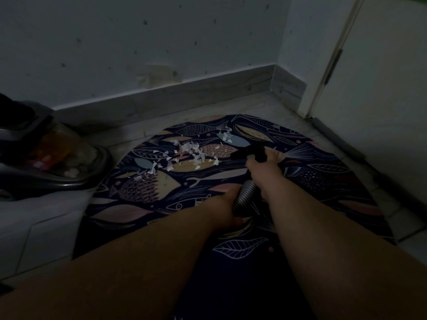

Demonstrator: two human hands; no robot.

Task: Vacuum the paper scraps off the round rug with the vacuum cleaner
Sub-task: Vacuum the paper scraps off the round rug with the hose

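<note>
paper scraps [189,153]: white bits scattered on the far-left part of the round rug [323,181]
vacuum cleaner [53,158]: body on the floor, left of rug
hose [246,192]: ribbed, runs between both hands
right hand [261,165]: grips black hose end [248,151], just right of scraps
left hand [227,209]: curled round hose, nearer

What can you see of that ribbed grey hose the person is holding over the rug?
The ribbed grey vacuum hose looks like flexible plastic and ends in a black rigid end piece. It slants above the dark round fish-patterned rug, its tip pointing toward the white paper scraps nearby. The right hand grips the end piece; the left hand holds the hose lower down. Dim light hides finer detail.
</note>
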